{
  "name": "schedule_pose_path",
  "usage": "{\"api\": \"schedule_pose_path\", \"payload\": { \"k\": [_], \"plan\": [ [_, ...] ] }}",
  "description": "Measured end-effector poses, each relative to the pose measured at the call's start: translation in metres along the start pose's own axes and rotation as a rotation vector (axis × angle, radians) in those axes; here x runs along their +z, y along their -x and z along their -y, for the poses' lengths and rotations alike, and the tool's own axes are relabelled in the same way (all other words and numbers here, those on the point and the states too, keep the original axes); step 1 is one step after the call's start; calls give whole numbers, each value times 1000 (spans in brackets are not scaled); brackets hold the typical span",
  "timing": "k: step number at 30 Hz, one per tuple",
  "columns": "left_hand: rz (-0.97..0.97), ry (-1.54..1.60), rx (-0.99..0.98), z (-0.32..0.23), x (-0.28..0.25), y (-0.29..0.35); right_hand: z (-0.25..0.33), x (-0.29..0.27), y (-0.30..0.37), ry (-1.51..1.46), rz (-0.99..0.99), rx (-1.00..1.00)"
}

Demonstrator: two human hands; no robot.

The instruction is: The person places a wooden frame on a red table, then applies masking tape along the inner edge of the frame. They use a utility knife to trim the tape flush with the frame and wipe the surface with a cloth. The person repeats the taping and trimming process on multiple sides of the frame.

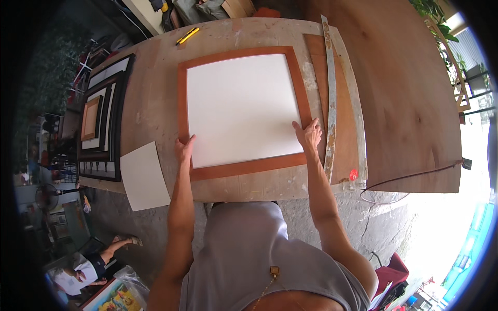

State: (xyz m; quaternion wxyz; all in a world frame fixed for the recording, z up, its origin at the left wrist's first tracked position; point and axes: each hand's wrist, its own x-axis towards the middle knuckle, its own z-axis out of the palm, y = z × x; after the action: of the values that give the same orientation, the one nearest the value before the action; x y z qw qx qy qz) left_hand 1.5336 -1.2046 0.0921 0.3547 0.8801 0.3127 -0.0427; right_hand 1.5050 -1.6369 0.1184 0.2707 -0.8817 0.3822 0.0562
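A wooden picture frame [184, 98] with an orange-brown border lies on the worktable in front of me, slightly turned. Inside its border is a plain white panel [241, 106]. At the frame's lower left side, my left hand [184, 149] grips the border, with the thumb over the top and the other fingers mostly hidden at the outer edge. My right hand [309, 135] clasps the opposite side near the lower right corner, its thumb toward the white panel and its fingers along the outside.
The worktable [150, 103] carries a yellow cutter knife [187, 36] at the back. Nested dark frames [124, 88] and a white sheet [145, 178] overhanging the edge are on the left. A long metal straightedge [330, 93] lies on a brown board at right. A person [83, 272] is at lower left.
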Motion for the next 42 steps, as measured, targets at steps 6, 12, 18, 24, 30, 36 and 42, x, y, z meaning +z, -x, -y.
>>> {"api": "schedule_pose_path", "payload": {
  "k": [6, 12, 18, 24, 30, 36, 42],
  "plan": [
    [191, 288, -93, 4, -16, -24, -12, -13, -39, -16, 290, 20],
    [350, 409, -112, -20, -30, -18, -5, -32, -39, -172, 279, 59],
    [708, 642, -52, 10, -36, -21, -25, -72, 12, -197, 362, 48],
    [702, 392, 135, 16, -79, 33, -102, -61, 157, -429, -29, 151],
    [728, 114, 410, -39, -65, 74, -194, -35, 373, -715, -456, 500],
    [1136, -81, 806, -116, 28, 180, -245, 2, 527, -969, -794, 846],
    [1517, -115, 1177, -97, 95, 406, -310, 38, 670, -1034, -1131, 1145]
  ]
}}
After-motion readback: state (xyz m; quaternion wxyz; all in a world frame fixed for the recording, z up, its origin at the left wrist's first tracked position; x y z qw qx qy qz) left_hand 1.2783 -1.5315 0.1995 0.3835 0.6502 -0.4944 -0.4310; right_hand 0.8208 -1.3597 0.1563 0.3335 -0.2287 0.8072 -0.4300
